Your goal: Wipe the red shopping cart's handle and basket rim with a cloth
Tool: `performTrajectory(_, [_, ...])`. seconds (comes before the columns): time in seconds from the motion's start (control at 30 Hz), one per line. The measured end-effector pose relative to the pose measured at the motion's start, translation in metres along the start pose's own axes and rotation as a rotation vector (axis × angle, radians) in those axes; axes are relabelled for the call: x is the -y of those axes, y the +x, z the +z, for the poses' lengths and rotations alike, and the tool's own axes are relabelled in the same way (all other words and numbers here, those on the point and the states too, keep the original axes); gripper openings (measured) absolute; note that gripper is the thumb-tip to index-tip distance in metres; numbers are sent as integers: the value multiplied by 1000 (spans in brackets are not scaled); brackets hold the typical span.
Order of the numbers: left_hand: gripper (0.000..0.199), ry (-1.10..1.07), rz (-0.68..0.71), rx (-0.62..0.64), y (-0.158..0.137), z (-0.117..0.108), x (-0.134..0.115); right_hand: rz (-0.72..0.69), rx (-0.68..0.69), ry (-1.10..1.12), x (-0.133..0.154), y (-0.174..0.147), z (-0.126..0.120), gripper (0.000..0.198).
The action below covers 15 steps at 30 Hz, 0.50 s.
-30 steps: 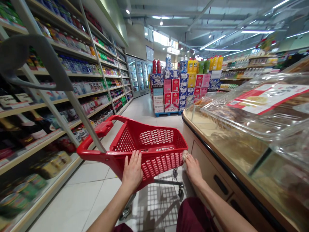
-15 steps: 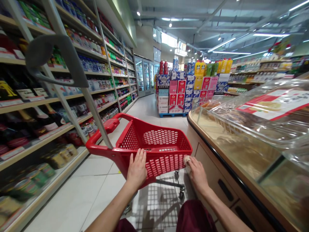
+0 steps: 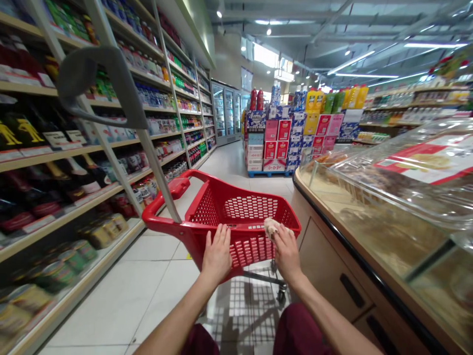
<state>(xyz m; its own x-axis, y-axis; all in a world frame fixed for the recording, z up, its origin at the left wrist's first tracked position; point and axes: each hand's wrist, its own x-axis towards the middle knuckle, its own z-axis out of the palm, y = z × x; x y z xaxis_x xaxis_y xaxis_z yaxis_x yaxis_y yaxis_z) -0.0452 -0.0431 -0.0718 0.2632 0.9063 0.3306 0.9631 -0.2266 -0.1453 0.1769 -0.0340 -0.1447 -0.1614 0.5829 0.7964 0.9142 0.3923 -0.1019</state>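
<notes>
A red plastic shopping cart (image 3: 247, 229) stands side-on in front of me, its mesh basket holding nothing I can see. On the near side of the basket my left hand (image 3: 217, 251) lies flat, fingers stretched up to the rim. An off-white, crumpled cloth (image 3: 271, 227) is bunched under the fingers of my right hand (image 3: 286, 249), pressed to the near rim close to the basket's right end. The fingers of that hand hide part of the cloth. A grey handle (image 3: 101, 88) on a metal post rises at the cart's left.
Shelves of bottles and cans (image 3: 88, 182) line the left side. To the right, close to the cart, is a display counter (image 3: 325, 222) topped with clear plastic packs (image 3: 417, 167). Stacked drink cartons (image 3: 277, 143) stand on a blue pallet (image 3: 268, 173) ahead. Pale floor tiles (image 3: 148, 281) run underneath.
My right hand has moved with the cloth from the cart's right corner leftward and up onto the near rim. The left hand stays on the basket side. The view has shifted slightly.
</notes>
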Motion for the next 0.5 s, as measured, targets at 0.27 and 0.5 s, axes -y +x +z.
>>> performTrajectory(0.27, [61, 7, 27, -4, -3, 4, 3, -64, 116, 71, 30, -7, 11, 45])
performTrajectory(0.5, [62, -2, 21, -11, -4, 5, 4, -73, 223, 101, 41, -7, 16, 48])
